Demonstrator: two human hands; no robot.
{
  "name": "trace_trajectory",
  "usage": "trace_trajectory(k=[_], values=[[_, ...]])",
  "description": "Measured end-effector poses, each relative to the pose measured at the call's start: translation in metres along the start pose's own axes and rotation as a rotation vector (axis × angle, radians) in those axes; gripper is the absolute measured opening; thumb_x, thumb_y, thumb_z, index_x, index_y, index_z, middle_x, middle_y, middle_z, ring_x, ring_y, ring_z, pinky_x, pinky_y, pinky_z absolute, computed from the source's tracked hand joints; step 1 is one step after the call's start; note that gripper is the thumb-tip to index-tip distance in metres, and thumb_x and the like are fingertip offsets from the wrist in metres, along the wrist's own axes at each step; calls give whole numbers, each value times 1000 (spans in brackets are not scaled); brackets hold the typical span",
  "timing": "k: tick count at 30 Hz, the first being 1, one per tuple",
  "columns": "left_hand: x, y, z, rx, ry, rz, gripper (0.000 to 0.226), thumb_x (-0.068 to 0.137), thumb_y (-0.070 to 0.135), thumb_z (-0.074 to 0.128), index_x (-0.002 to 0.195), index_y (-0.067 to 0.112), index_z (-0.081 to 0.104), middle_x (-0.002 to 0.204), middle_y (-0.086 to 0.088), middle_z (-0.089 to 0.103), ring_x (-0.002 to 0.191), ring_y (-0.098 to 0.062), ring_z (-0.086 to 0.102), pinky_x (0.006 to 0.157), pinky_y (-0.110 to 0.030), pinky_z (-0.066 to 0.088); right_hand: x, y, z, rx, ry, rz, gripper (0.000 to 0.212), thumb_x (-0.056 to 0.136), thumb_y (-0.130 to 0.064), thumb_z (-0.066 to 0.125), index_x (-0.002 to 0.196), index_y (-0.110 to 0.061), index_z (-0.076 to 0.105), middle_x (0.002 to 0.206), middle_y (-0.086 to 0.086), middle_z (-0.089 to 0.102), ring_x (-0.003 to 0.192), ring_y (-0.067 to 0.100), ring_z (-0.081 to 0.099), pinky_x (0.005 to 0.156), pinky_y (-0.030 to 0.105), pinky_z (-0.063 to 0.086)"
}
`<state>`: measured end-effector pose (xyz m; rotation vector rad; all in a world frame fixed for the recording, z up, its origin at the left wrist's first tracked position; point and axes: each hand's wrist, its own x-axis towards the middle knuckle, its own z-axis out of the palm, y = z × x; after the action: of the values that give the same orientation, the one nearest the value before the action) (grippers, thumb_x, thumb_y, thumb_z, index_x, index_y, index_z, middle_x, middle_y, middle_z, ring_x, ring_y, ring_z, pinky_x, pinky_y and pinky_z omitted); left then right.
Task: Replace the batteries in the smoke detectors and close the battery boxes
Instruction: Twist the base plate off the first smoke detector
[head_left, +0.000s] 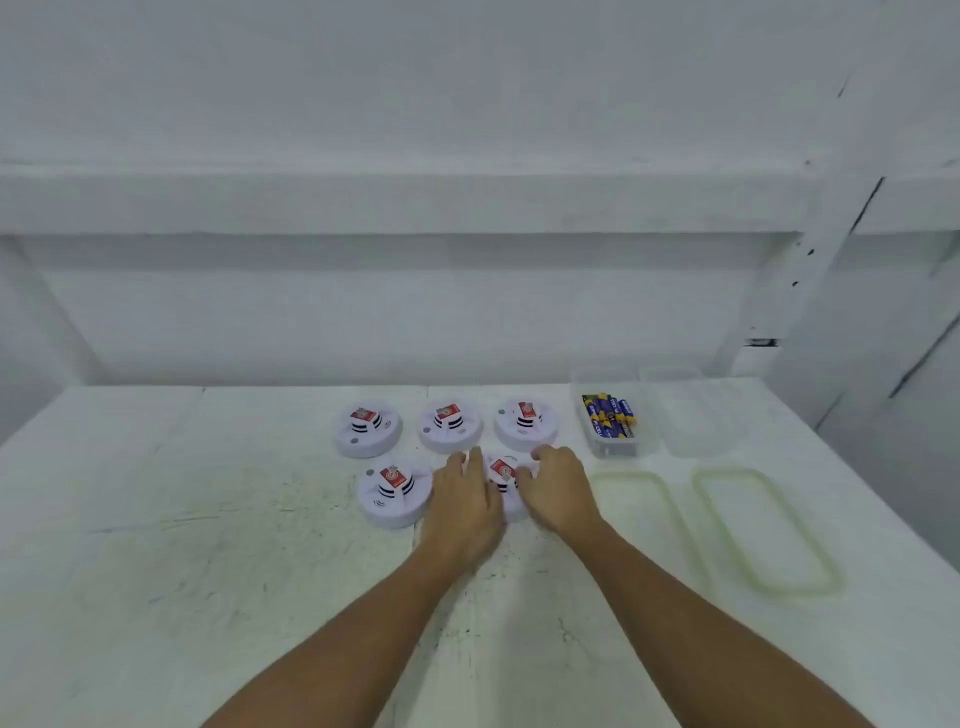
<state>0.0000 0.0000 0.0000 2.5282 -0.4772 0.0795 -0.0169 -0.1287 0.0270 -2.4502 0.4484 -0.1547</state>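
Five white smoke detectors sit on the table (208, 597) in two rows: three at the back, the left (368, 429), the middle (450, 426) and the right (525, 423), and two in front, the front-left (396, 491) and the front-right (505, 486). Each shows a red label on its raised centre. Both of the person's hands are on the front-right detector: the left hand (462, 512) covers its left side with fingers laid over the rim, and the right hand (558, 493) cups its right side, fingers curled against the body. Together they hide most of that detector, leaving only its label and a strip of white between them; how firmly either hand grips cannot be told. The front-left detector lies just beside the left hand, apart from it. To the right of the back row stand two clear boxes side by side: the nearer box (602, 447) holds a heap of blue and yellow batteries (609, 415), too blurred to count, and the farther box (691, 415) looks bare inside. In front of them two clear lids (621, 480) with pale green rims lie flat on the table, one before each box, well apart from the hands.
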Motion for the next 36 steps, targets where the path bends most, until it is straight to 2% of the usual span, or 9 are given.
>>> trace_trajectory(k=[2, 4, 8, 11, 17, 22, 27, 33, 36], values=[[2, -1, 3, -3, -2, 18, 27, 96, 23, 34, 114, 9, 48, 106, -12, 54, 87, -21, 43, 71, -31, 30, -2, 2, 3, 6, -10, 48, 27, 95, -26, 47, 95, -1, 56, 102, 19, 59, 92, 29, 58, 69, 27, 35], [1, 3, -1, -39, -33, -17, 22, 96, 22, 37, 109, 10, 51, 103, -11, 56, 90, -22, 48, 71, -31, 29, -3, 2, 8, 22, -48, 90, 28, 96, -25, 44, 90, 0, 55, 103, 21, 61, 86, 29, 55, 68, 27, 34], [-4, 9, -11, -187, -54, -56, 39, 98, 20, 45, 136, 9, 46, 132, -10, 49, 123, -25, 44, 92, -25, 31, -3, 0, 9, 231, -117, 197, 29, 96, -26, 43, 106, -1, 51, 109, 19, 53, 87, 35, 61, 57, 38, 55], [-8, 8, -14, -290, -24, -68, 48, 95, 17, 54, 141, 9, 41, 139, -10, 46, 127, -22, 41, 91, -20, 26, -7, 1, 3, 439, -165, 238, 31, 94, -24, 49, 121, -9, 44, 111, 17, 55, 86, 37, 64, 54, 40, 58], [-23, 8, -16, -531, 74, -84, 77, 85, 10, 64, 150, 25, 26, 132, -3, 43, 123, -12, 44, 97, -20, 36, -28, 4, -19, 685, -210, 189, 35, 83, -15, 67, 107, -17, 42, 99, 21, 64, 73, 32, 66, 61, 42, 57], [-37, 10, -27, -736, 143, -141, 58, 90, 22, 63, 143, 30, 40, 117, 0, 49, 109, -5, 54, 94, -18, 45, -49, 6, -29, 564, -191, 58, 40, 78, -11, 71, 112, -18, 52, 100, 3, 60, 90, 25, 65, 74, 40, 59], [-59, 6, -31, -763, 164, -153, 25, 89, 25, 66, 114, 30, 62, 114, 2, 54, 102, 3, 58, 77, -1, 45, -68, 13, -29, 417, -152, -176, 17, 81, -7, 67, 92, -14, 56, 98, 0, 60, 89, 21, 62, 61, 15, 49], [-86, -17, -33, -880, 3, -160, 27, 74, 24, 79, 99, 29, 68, 114, 2, 65, 106, -4, 63, 97, -28, 50, -91, 26, -20, 198, -132, -330, 29, 80, 1, 58, 104, -14, 57, 103, -1, 62, 95, 19, 57, 81, 39, 52], [-91, -24, -38, -802, -22, -155, 31, 72, 10, 82, 96, 26, 70, 112, 9, 67, 104, 4, 62, 95, -19, 49, -100, 31, -16, 30, -101, -467, 34, 79, 2, 60, 112, -7, 57, 107, 0, 63, 94, 25, 52, 81, 37, 48]])
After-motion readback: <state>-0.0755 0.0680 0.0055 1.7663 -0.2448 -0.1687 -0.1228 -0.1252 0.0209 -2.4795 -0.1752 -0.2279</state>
